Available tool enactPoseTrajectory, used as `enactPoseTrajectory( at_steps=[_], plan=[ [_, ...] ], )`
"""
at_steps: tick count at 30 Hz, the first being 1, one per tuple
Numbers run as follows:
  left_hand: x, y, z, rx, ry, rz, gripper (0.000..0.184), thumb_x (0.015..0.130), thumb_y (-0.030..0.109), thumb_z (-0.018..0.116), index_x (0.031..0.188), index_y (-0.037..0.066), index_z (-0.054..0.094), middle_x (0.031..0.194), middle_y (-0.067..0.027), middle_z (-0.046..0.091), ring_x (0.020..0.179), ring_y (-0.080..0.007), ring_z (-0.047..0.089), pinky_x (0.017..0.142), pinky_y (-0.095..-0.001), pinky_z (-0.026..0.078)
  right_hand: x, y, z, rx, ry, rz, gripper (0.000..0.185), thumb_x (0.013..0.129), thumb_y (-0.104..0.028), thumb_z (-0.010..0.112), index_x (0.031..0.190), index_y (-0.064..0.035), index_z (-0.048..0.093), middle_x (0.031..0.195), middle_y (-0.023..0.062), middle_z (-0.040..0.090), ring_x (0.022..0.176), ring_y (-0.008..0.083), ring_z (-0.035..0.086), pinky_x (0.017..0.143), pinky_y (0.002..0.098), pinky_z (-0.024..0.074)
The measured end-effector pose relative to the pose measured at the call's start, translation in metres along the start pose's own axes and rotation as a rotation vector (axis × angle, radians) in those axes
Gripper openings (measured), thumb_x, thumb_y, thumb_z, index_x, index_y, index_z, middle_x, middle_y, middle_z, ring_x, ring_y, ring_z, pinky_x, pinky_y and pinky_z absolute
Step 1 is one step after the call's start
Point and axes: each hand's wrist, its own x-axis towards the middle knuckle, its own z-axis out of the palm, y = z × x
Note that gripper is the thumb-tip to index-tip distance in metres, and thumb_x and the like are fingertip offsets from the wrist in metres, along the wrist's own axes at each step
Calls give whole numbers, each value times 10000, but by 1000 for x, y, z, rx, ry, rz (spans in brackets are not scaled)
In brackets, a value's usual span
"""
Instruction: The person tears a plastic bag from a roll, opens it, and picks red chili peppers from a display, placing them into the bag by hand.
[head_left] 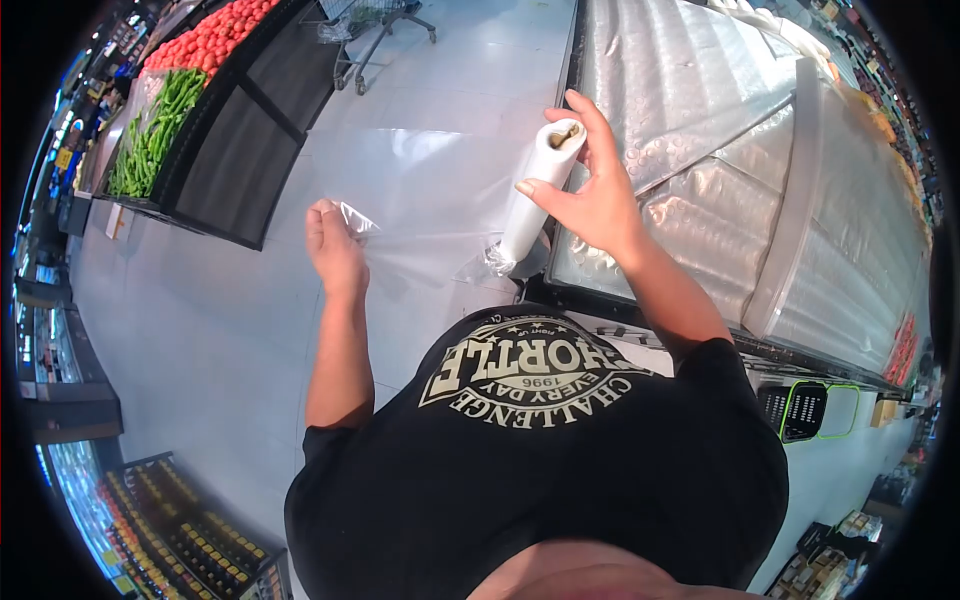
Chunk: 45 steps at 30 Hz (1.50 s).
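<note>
A roll of clear plastic bags [537, 200] stands upright on a holder at the edge of the display counter. My right hand [590, 190] is curved round the roll's upper part, thumb on the near side and fingers behind the top. A sheet of clear plastic film [430, 225] stretches from the roll across to the left. The film's free end is pinched in the closed fingers of my left hand [335, 245], out over the floor. The roll's lower end is partly covered by crumpled film.
To the right is a display counter [690, 80] covered with silvery quilted sheeting. Red tomatoes [210, 40] and green peppers [155, 135] fill a black stand at upper left. A shopping cart [375, 35] stands at the top. Black baskets [803, 410] are at lower right.
</note>
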Motion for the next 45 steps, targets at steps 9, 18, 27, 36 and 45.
enactPoseTrajectory(
  at_steps=[9, 18, 27, 36, 45],
  plan=[
    [2, 59, -43, 8, 259, 146, 163, 993, 202, 455, 878, 100, 509, 717, 55, 438, 628, -56, 420, 553, -242, 358, 9, 6, -1, -85, 130, -145, 753, 752, -133, 801, 1397, -125, 412, 1357, 141, 483, 1179, 260, 558, 926, 368, 510],
    [28, 96, -120, -30, 353, 378, 225, 976, 150, 444, 1120, 3, 535, 990, -65, 570, 868, -164, 589, 724, -301, 498, 19, -19, -7, -319, 31, -101, 440, 786, -210, 771, 1190, -123, 623, 1292, 60, 551, 1100, 222, 597, 764, 304, 555],
    [61, 113, -162, 96, 368, 429, 305, 1000, 185, 433, 1173, -35, 552, 1098, -120, 590, 1019, -236, 606, 842, -347, 509, 19, -19, -10, -279, 10, -103, 354, 776, -198, 771, 1100, -111, 658, 1154, 56, 598, 950, 181, 634, 672, 272, 542],
    [44, 108, -144, 108, 430, 98, 468, 1029, 455, 403, 1148, 36, 575, 882, -49, 607, 750, -150, 567, 657, -298, 460, 27, -27, -15, -378, -48, 20, 287, 769, -282, 754, 991, -112, 690, 930, 55, 634, 735, 218, 630, 687, 325, 515],
    [47, 59, -130, 161, 200, 207, 562, 1003, 419, 470, 1411, 45, 369, 1169, -115, 555, 999, -234, 581, 828, -387, 503, 41, -25, -14, -560, -101, -279, 154, 806, -234, 679, 827, -83, 662, 847, 53, 668, 831, 274, 617, 744, 379, 508]
  ],
)
